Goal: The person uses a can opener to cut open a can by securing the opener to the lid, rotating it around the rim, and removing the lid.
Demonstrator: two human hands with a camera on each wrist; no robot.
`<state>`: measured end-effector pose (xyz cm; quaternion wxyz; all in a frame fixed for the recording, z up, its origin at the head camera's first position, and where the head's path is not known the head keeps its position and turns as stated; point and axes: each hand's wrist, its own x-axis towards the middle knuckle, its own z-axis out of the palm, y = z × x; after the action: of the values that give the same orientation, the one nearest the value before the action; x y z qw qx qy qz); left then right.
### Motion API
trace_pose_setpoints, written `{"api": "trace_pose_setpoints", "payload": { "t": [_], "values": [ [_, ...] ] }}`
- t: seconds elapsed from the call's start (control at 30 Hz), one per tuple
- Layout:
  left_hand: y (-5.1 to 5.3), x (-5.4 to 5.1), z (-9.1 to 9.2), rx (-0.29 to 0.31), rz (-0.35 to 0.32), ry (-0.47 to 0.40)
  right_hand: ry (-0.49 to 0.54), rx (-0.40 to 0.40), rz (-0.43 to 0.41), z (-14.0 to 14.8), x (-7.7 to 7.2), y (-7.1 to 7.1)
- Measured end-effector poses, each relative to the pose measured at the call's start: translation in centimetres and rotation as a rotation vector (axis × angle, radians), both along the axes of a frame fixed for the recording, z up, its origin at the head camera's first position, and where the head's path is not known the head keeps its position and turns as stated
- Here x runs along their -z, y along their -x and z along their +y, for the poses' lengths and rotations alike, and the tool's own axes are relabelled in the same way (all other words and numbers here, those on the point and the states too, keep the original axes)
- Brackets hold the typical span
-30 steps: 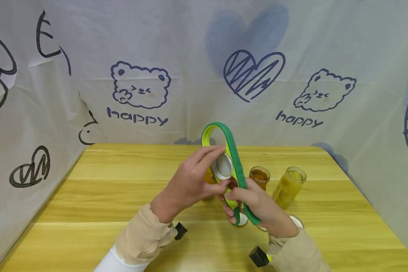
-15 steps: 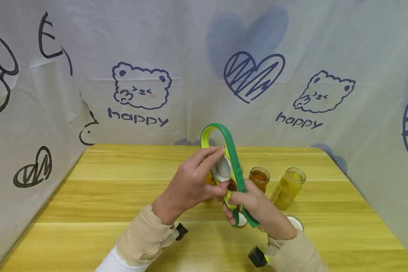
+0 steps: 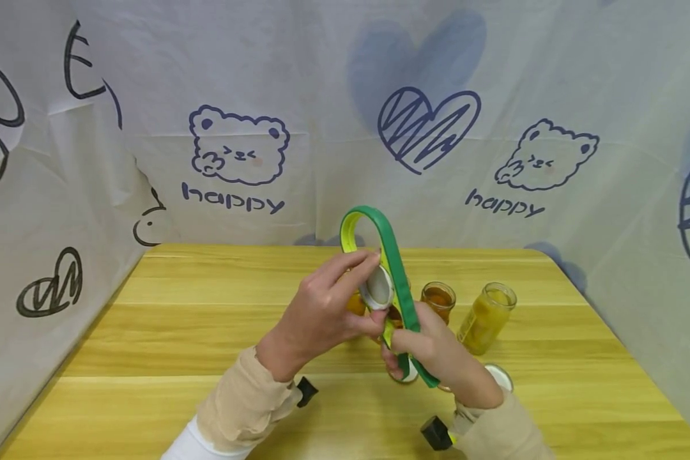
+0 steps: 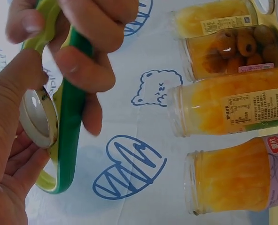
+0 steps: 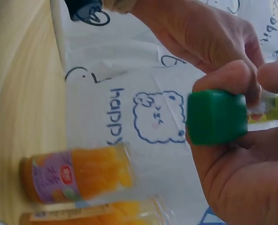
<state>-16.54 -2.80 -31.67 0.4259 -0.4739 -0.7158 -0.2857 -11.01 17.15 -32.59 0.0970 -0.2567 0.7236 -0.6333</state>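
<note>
In the head view my left hand (image 3: pixel 316 310) pinches a round white jar lid (image 3: pixel 381 287) between thumb and fingers. The lid sits within the loop of a green and yellow-green jar opener (image 3: pixel 401 281). My right hand (image 3: pixel 439 351) grips the opener's two handles, its thumb over the near side. In the left wrist view the lid (image 4: pixel 37 117) lies against the opener's inner yellow edge. The right wrist view shows the green handle end (image 5: pixel 216 117) within my curled right fingers. Part of the lid's rim is hidden behind my left fingers.
Lidless glass jars stand behind my hands: one with pale yellow fruit (image 3: pixel 485 322), one brownish (image 4: pixel 237 50), and others with orange fruit (image 4: pixel 233 173). White lids (image 3: pixel 499 377) lie on the wooden table (image 3: pixel 167 345) near my right wrist. A printed cloth (image 3: pixel 322 160) hangs behind the table.
The lid has tilted and dropped slightly in my left fingers. My right thumb has shifted a little down along the opener's handles. The jars have not moved.
</note>
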Motion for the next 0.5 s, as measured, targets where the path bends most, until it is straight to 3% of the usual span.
{"api": "trace_pose_setpoints", "payload": {
  "t": [0.27, 0.5],
  "values": [
    [0.0, -0.8, -0.9, -0.009, -0.07, 0.035, -0.192, 0.173, 0.15, 1.0, -0.6, 0.1],
    [0.1, -0.8, -1.1, -0.027, -0.135, 0.088, -0.236, 0.346, 0.048, 2.4, -2.1, -0.3]
  ]
}}
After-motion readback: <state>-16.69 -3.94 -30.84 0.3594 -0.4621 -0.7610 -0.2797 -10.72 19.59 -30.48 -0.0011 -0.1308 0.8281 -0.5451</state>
